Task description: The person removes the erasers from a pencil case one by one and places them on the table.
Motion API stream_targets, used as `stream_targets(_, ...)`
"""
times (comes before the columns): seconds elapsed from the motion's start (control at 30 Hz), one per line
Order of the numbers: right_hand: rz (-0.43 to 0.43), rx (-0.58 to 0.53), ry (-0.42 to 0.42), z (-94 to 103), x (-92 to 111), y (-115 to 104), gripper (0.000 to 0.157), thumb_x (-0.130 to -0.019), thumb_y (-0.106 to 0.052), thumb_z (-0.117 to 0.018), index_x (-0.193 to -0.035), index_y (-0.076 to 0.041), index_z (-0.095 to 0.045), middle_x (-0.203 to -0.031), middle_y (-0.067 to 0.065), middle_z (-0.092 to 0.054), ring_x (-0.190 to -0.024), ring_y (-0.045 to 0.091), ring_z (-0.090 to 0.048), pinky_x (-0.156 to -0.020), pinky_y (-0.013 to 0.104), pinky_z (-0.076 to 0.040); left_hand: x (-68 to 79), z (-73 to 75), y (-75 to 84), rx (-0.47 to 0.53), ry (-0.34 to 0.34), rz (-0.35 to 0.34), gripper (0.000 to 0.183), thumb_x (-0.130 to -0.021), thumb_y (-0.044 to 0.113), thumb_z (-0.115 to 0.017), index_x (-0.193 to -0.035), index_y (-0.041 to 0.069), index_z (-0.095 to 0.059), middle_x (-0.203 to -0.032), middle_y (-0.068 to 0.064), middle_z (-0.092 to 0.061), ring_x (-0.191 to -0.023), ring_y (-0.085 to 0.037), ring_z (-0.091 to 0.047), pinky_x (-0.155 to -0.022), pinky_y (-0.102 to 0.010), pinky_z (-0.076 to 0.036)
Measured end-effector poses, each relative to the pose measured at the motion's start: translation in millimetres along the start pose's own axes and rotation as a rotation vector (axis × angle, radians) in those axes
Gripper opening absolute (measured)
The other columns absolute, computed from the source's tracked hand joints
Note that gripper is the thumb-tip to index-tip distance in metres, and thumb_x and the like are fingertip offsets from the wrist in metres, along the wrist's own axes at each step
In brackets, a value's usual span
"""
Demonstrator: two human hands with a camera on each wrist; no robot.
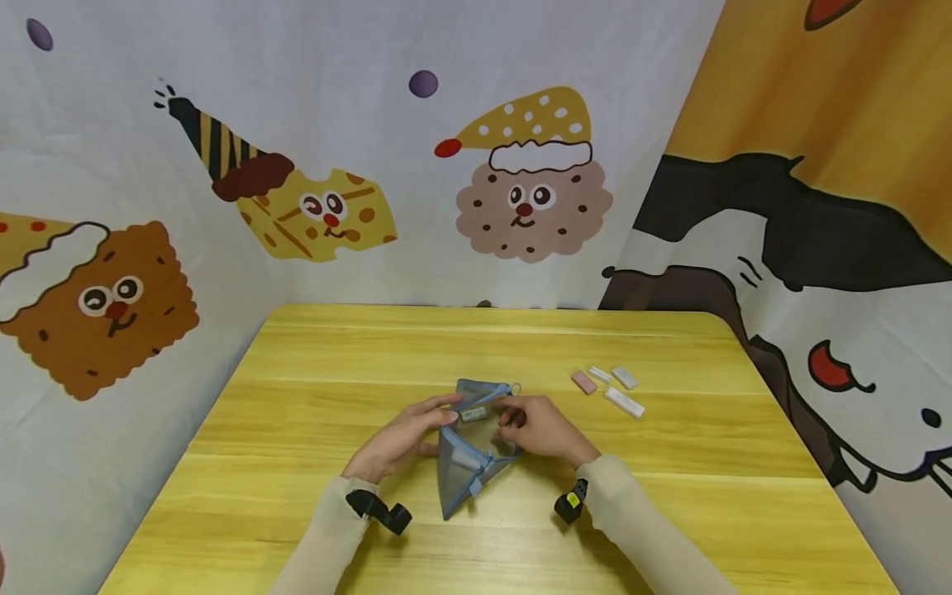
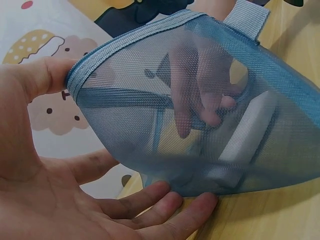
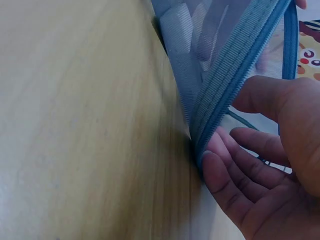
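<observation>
A blue mesh zip pouch [image 1: 464,471] stands on the table with its zipper undone. My left hand [image 1: 402,438] grips its left end; in the left wrist view the thumb lies on the zip edge and several fingertips touch the lower side. A greenish-grey block [image 1: 473,415] lies inside, and a white block [image 2: 245,137] shows through the mesh. At the pouch's right end is my right hand [image 1: 539,426], its loosely bent fingers within the opening. One fingertip touches the zip edge [image 3: 235,70]. No object shows between these fingers, though the thumb tip is hidden.
Right of the pouch lie a pink block [image 1: 583,382], a small white piece [image 1: 599,373], a greyish-white block [image 1: 625,378] and a longer white block [image 1: 625,402]. The wooden table [image 1: 335,355] meets a cartoon-printed curtain [image 1: 416,273] at its back.
</observation>
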State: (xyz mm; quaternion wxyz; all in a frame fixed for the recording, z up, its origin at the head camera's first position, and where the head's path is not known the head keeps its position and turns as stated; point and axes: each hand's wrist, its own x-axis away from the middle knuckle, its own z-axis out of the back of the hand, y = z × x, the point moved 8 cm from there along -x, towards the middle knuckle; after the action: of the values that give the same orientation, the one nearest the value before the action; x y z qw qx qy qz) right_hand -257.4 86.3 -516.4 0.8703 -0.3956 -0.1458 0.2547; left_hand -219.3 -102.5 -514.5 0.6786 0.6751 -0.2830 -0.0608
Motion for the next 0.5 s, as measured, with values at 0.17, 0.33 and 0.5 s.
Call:
stream_targets(0.17,-0.012,0.012,0.022,-1.4,-2.8,3.0,0.044,-0.094,-0.016,-0.075,-0.136,-0.007,-0.066,-0.094,-0.001,-0.070,-0.078,0.009,-0.064,-0.065,0.022,-0.054,-1.7,-0.6,-0.6,0.007,0.009,0.004,0.070,-0.102,0.035,-0.060,-0.161,0.010,-0.033,-0.165,-0.023,-0.027,-0.146,-0.047,-0.037,-0.107,-0.056,-0.050)
stream_targets(0.33,-0.003,0.032,0.038,-3.2,-4.3,1.7,0.043,-0.093,-0.015,-0.075,-0.134,-0.006,-0.067,-0.090,0.000,-0.069,-0.075,0.010,-0.064,-0.064,0.022,-0.053,-2.9,-1.1,-1.4,0.004,0.005,0.003,0.069,-0.102,0.035,-0.060,-0.161,0.011,-0.034,-0.167,-0.023,-0.024,-0.148,-0.048,-0.035,-0.107,-0.057,-0.051)
stream_targets(0.5,-0.014,0.069,0.050,-3.0,-6.8,-0.6,0.041,-0.092,-0.018,-0.077,-0.132,-0.009,-0.069,-0.087,-0.001,-0.069,-0.073,0.009,-0.064,-0.063,0.022,-0.053,-2.8,-0.9,-1.1,-0.006,0.004,-0.001,0.067,-0.102,0.034,-0.059,-0.161,0.012,-0.034,-0.167,-0.023,-0.024,-0.147,-0.047,-0.035,-0.106,-0.057,-0.051)
